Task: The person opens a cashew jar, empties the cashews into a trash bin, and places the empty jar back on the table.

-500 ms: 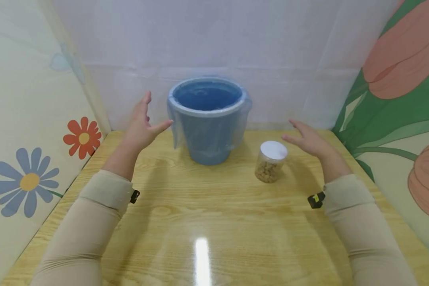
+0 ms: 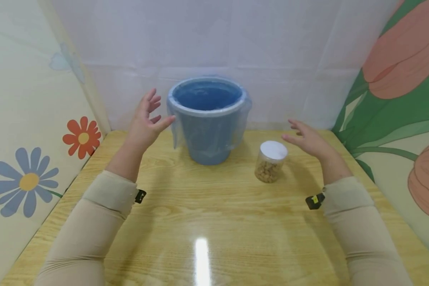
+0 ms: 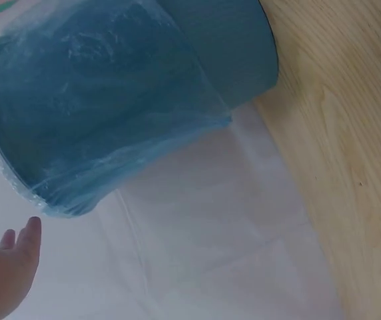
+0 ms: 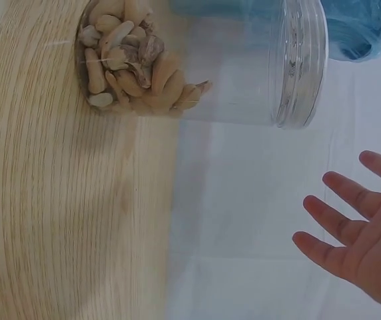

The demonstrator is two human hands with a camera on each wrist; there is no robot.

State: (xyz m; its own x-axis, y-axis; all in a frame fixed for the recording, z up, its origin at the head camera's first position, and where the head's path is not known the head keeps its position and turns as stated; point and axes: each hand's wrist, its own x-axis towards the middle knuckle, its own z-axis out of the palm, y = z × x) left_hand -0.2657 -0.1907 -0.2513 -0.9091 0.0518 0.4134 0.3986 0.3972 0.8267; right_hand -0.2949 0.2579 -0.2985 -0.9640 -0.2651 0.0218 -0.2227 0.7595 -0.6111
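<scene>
The blue bin [image 2: 209,141] stands upright on the far part of the wooden desk [image 2: 214,210] and serves as the reference for all positions below. A clear plastic liner [image 2: 241,129] is folded over the rim of the bin and hangs loosely down the outside of its wall; the lower wall is uncovered.

The clear jar [image 2: 261,165] stands upright to the right of the bin and nearer to the person, with a gap between the two. Its white lid [image 2: 273,150] is seated on top. Tan nut-like pieces [image 4: 127,63] occupy the lower part of the jar.

The left hand [image 2: 146,123] is raised just left of the bin, fingers spread and thumb extended toward the wall. Whether the thumb tip touches the liner cannot be told.

The right hand [image 2: 309,139] is raised to the right of the bin, on the far side of the jar from it. Its fingers are spread, near the lid but apart from it.

A white cloth [image 2: 214,35] hangs behind the bin.
</scene>
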